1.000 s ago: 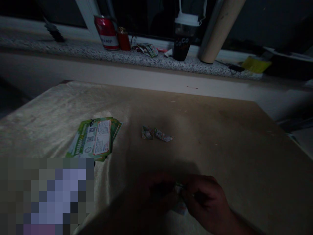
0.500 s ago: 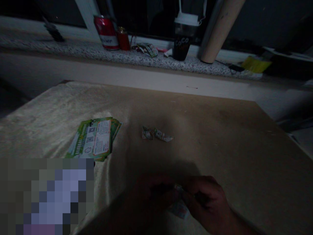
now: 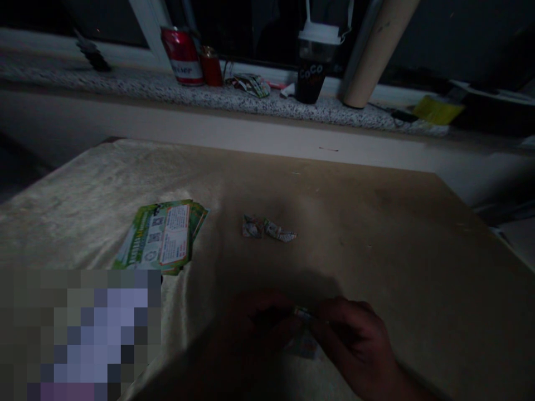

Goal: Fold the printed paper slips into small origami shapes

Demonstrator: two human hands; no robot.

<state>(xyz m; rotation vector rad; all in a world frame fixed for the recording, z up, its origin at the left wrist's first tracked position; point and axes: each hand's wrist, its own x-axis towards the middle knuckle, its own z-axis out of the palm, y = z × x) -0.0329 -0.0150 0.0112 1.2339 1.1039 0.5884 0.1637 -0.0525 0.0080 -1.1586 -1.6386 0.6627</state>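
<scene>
Low over the near edge of the table, my left hand and my right hand meet, fingers pinched together on a small folded piece of printed paper. The light is dim and the left hand lies in shadow. Two small folded paper pieces lie on the table beyond the hands. A stack of green printed flyers rests to the left.
The table carries a shiny beige cloth on its left part. Behind it runs a speckled stone sill with a red can, a dark cup with a white lid, a cardboard tube and scraps.
Both hands have shifted slightly while working the small paper between the fingertips. Everything else on the table lies as before.
</scene>
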